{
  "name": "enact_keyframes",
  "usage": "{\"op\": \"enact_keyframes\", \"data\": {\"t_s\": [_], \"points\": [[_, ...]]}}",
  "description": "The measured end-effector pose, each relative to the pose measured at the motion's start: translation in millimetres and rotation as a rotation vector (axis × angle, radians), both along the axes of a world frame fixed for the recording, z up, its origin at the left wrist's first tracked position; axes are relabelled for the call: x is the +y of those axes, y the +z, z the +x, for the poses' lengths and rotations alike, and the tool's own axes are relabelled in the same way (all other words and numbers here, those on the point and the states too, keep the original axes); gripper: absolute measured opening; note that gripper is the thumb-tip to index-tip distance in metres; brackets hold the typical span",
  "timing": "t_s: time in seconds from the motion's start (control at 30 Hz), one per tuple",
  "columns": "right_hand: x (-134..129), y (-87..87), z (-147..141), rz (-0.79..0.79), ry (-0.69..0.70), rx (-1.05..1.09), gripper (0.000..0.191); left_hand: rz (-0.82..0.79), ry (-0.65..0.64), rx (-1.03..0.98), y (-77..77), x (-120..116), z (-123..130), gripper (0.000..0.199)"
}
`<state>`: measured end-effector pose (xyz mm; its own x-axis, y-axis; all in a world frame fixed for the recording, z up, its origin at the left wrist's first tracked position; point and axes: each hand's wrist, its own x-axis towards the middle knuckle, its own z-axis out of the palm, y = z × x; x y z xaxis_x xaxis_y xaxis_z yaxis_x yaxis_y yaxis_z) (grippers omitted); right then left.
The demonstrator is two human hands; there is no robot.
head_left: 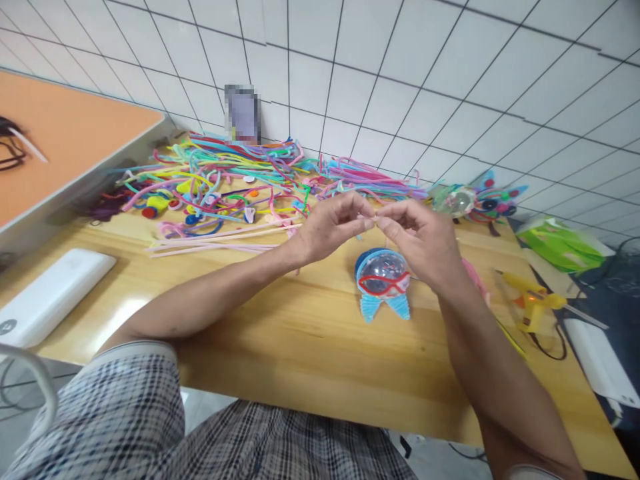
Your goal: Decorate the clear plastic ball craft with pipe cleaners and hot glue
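Observation:
My left hand (pixel 343 223) and my right hand (pixel 417 233) meet above the table, thumbs and fingertips pinched together. Something small and pale may be between the fingertips, too small to make out. Just below them rests a clear plastic ball (pixel 384 268) with a light blue band, a dark blue piece at its left, red glasses-shaped trim and two light blue pointed flaps. To the left of it lie pale pink pipe cleaners (pixel 215 247). Part of a pink fuzzy piece (pixel 475 277) shows behind my right forearm.
Colourful pipe cleaners (pixel 240 160) pile up along the tiled wall, with a blurred upright device (pixel 243 115) behind. At right are a yellow glue gun (pixel 535 303), a white power bank (pixel 600 360) and a green packet (pixel 560 243). Another white box (pixel 60 293) lies left.

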<state>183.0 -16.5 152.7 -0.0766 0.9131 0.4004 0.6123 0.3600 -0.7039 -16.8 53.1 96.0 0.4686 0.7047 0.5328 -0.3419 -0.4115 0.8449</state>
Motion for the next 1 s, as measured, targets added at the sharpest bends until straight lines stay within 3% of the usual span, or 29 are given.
{"op": "enact_keyframes", "data": {"t_s": [0.17,0.47,0.7,1.0], "points": [[-6.1,1.2,-1.2,0.063,-0.004,-0.029,0.002,0.098,0.092,0.060,-2.8,-3.0,0.6,0.033],[-10.8,-5.6,5.4,0.207,0.077,-0.149,0.007,0.139,0.062,0.141,-0.5,-3.2,-2.1,0.044],[-14.9,0.9,1.7,0.127,0.083,-0.112,0.017,0.274,0.175,0.104,2.1,-2.2,-4.8,0.038],[-29.4,2.2,4.0,0.078,0.078,0.010,0.030,0.171,0.076,0.052,-2.4,-10.2,0.7,0.038]]}}
